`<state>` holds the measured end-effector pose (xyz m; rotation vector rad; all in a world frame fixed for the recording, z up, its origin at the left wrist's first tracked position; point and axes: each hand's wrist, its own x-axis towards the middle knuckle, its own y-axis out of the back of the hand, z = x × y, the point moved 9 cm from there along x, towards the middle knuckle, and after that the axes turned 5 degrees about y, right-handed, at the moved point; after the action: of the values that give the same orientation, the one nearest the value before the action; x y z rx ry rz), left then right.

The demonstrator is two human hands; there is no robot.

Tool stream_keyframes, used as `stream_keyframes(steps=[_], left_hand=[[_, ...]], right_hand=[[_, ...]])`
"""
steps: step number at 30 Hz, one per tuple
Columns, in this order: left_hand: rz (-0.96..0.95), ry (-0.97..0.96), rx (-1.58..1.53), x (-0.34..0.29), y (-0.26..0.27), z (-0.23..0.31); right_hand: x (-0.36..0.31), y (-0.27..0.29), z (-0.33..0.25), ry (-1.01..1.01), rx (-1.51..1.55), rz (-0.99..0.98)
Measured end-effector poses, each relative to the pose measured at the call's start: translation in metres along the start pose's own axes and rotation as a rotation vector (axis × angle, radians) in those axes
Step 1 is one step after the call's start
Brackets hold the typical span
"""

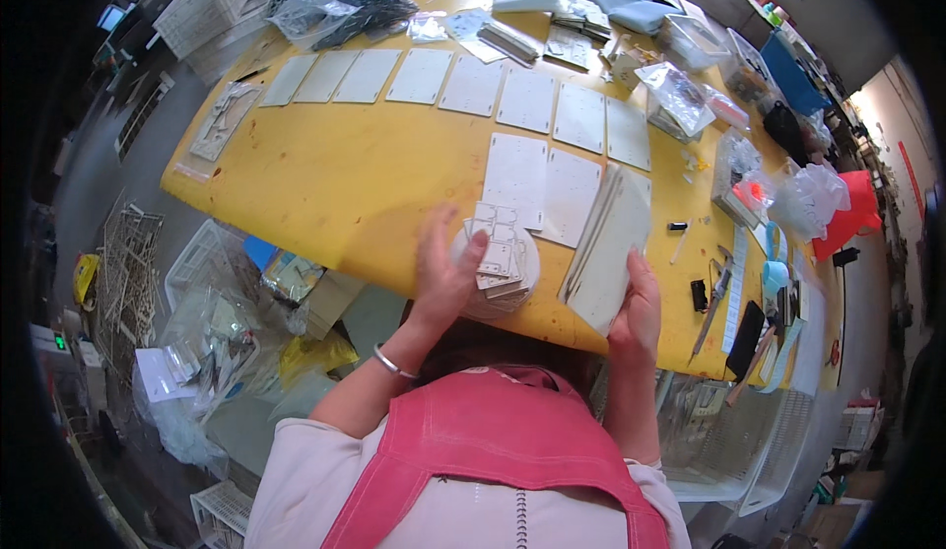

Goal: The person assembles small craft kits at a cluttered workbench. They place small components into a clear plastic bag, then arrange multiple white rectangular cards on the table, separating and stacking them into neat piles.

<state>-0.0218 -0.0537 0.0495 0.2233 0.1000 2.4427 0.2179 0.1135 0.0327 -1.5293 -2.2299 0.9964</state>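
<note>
My right hand grips the right side of a tilted stack of thin white boards near the table's front edge. My left hand is open and slightly blurred, fingers stretched out and thumb at the edge of a small pile of white cut-out panels. That pile rests on a round pale base at the front edge. Just beyond it lie two flat white boards, a left one and a right one. A curved row of several similar white boards runs across the yellow table.
Cutters, a black phone-like slab and a pale blue tape roll lie at the right. Plastic bags and stacked panels crowd the far side. Below the table stand a crate at left and a white basket at right.
</note>
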Motion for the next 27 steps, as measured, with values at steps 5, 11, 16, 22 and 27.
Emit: stream_keyframes(steps=[5,11,16,22,27], left_hand=[[-0.305,-0.082,-0.119,0.005,-0.005,0.067],[-0.606,0.113,-0.3,0.012,-0.04,0.09],[-0.382,0.124,-0.205,0.061,0.006,0.063],[-0.108,0.192,-0.158,0.159,0.089,-0.02],[-0.09,0.196,0.143,0.173,0.076,-0.085]], right_hand=[[-0.007,-0.036,-0.001,-0.027,0.003,-0.078],[-0.01,-0.083,-0.009,0.054,-0.123,-0.16],[0.004,-0.081,-0.012,0.156,-0.123,-0.101],[0.033,-0.037,-0.013,0.053,0.0,0.061],[0.047,-0.021,-0.01,0.062,0.007,0.091]])
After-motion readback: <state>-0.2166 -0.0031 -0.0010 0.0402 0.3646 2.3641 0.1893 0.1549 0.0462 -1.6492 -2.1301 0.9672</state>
